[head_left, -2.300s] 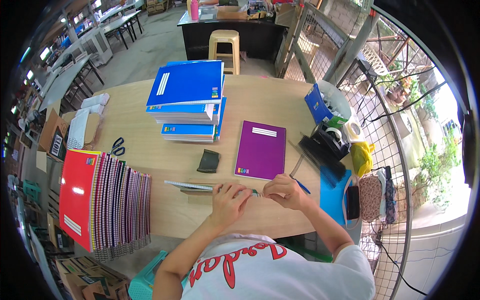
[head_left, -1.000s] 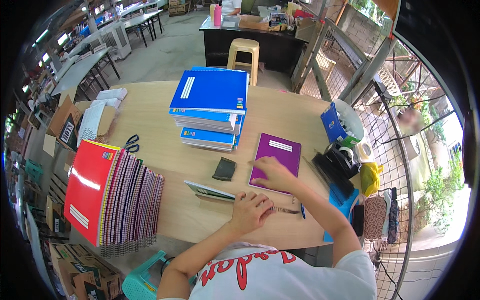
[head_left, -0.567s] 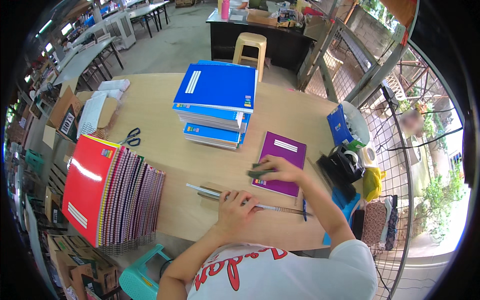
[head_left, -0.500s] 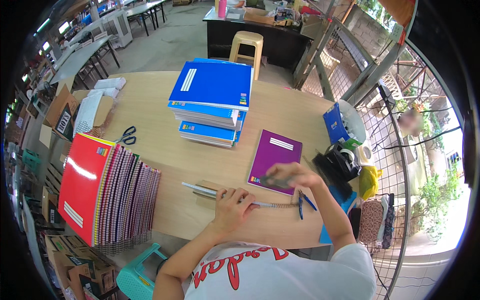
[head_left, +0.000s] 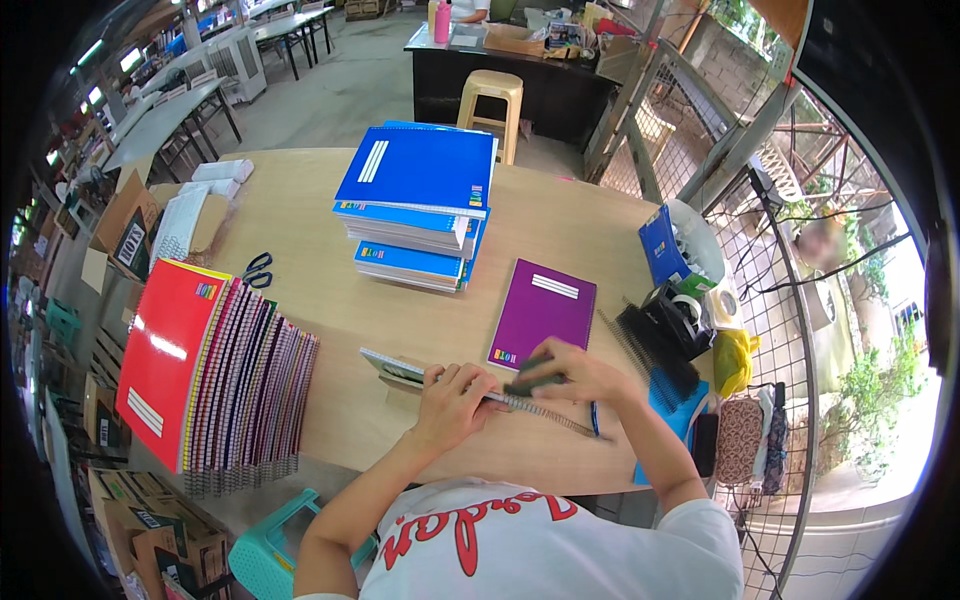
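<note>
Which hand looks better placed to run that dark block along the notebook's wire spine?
Probably the right hand: it already grips the dark block just above the wire spine. The left hand lies flat on the notebook, pinning it to the table.

Left hand (head_left: 455,395) lies flat, fingers spread forward; right hand (head_left: 580,372) is curled, seemingly in a closed grip, though blurred.

Bright daylight from the open right side, overexposed past the wire fence (head_left: 800,300). Soft shadows on the table (head_left: 300,200). Glare on the red notebook (head_left: 165,345). Motion blur on the right hand (head_left: 570,372). Strong fisheye bending, black vignette at rim.
</note>
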